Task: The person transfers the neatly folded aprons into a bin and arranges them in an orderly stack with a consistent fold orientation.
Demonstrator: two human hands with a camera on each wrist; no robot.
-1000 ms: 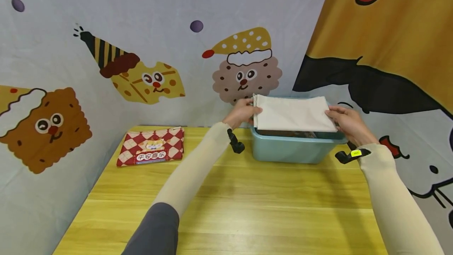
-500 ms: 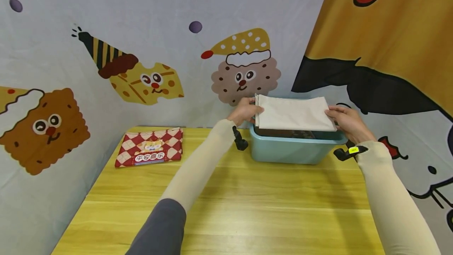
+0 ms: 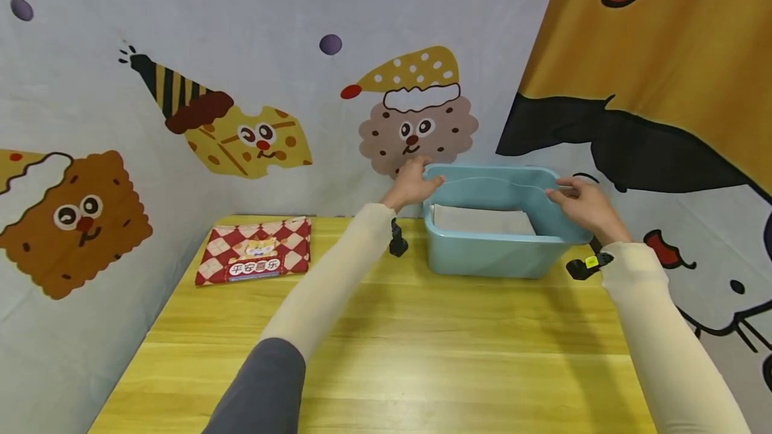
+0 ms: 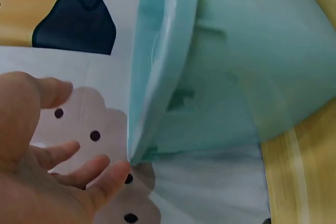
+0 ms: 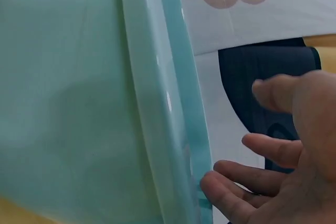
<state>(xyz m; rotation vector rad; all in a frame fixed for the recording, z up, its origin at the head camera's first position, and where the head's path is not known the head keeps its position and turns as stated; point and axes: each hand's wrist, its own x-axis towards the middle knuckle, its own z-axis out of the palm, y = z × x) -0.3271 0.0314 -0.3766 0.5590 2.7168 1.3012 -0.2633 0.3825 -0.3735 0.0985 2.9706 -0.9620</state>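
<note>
A light blue plastic bin (image 3: 491,256) stands at the back right of the wooden table. Inside it lies a folded off-white cloth (image 3: 482,221), its lower part hidden by the front wall. My left hand (image 3: 413,184) is at the bin's left rim, fingers apart and holding no cloth. In the left wrist view, one fingertip is right at the rim's corner (image 4: 135,156). Over the right rim, my right hand (image 3: 582,205) has its fingers spread, with fingertips close to the edge in the right wrist view. A thin pale thread (image 3: 491,178) runs across the bin's opening between both hands.
A folded red and cream diamond-patterned cloth package (image 3: 256,251) with a printed label lies at the table's back left. A cartoon-printed curtain (image 3: 253,32) hangs right behind the table (image 3: 386,353) and along its sides.
The off-white cloth, held level by both hands over the bin's opening in the earlier frames, has been let go and now lies inside the bin. Both hands have loosened and stayed near the rims.
</note>
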